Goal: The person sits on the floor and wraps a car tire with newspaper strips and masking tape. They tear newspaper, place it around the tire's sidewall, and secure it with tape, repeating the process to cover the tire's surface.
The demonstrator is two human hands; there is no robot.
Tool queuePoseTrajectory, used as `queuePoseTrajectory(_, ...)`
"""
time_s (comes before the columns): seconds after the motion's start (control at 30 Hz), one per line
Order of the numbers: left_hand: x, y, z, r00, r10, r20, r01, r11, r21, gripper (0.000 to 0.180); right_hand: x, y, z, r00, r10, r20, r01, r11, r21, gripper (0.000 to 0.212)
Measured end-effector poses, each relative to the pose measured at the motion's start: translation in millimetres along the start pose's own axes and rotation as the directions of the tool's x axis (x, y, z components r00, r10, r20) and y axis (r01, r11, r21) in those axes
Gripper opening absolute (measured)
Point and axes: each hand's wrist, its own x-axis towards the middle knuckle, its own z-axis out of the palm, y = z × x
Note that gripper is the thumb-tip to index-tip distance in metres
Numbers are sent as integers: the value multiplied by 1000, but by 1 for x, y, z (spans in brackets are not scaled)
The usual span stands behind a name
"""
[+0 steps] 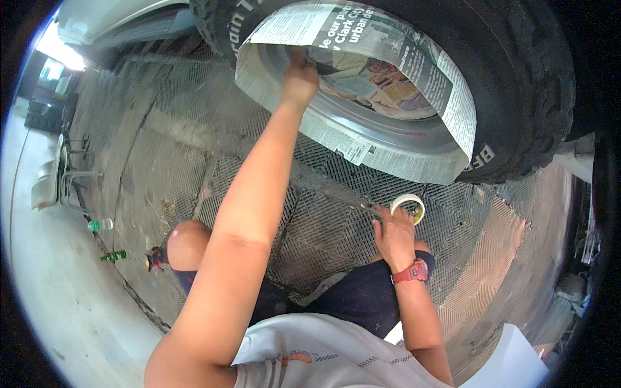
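Note:
A big black off-road tire [517, 90] stands in front of me at the top right, its grey metal rim [362, 132] lined and edged with newspaper [291, 29]. My left arm stretches up to the wheel, and my left hand [301, 81] reaches inside the rim, against its inner left side under the paper band. Its fingers are mostly hidden there. Lower right, above my knee, my right hand [395, 239] has its fingers on a roll of pale masking tape [396, 202], gripping the ring. A red watch [411, 271] is on that wrist.
Dark ridged mats [330, 226] cover the floor under the wheel. A green bottle [114, 256] and a clear bottle with a green label [97, 225] lie at the left, near a pale chair [52, 174]. A white sheet-like shape [511, 362] rises at the lower right.

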Motion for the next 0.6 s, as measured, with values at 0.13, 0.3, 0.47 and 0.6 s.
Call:
queuePoseTrajectory(0.13,2,-1,8,996,86,-21,-78,965,252,52,-17,-5,-9,994,106,-27,-107,994,-38,38)
queuePoseTrajectory(0.3,4,45,-3,995,-58,82,28,944,329,42,-38,-30,-34,965,262,11,-262,965,12,35)
queuePoseTrajectory(0.47,-37,-2,31,848,149,-509,-309,919,-246,26,-13,-78,-60,970,222,94,-241,893,380,51)
queuePoseTrajectory(0.6,-83,-24,48,925,13,-380,-167,912,-375,24,79,-100,-52,986,163,-21,-128,842,524,65)
